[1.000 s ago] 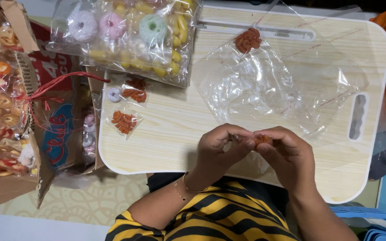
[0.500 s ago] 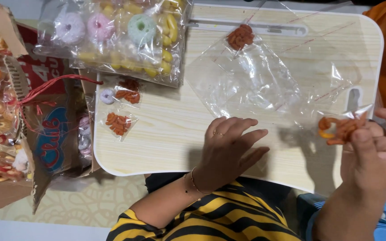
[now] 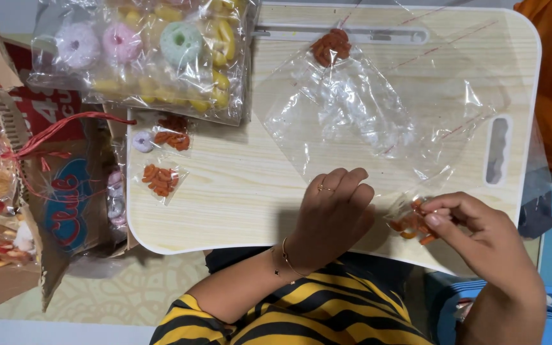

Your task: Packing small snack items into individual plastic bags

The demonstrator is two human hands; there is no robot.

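A small clear plastic packet of orange ring-shaped snacks (image 3: 410, 222) is pinched between the thumb and fingertips of the right hand (image 3: 480, 236), at the near right part of the pale wood-grain lap table with a white rim (image 3: 225, 191), just above its surface. The packet is held at the leftward tip of that grip, so it lies between the two hands, with its open, crinkled top tilted up and away from the person. The left hand (image 3: 332, 214) is laid knuckles up on the lap table, fingers loosely curled on the near edge of a large crumpled sheet of clear plastic bags (image 3: 352, 115); nothing is seen gripped in it. The packet is just right of the left hand, near but apart.
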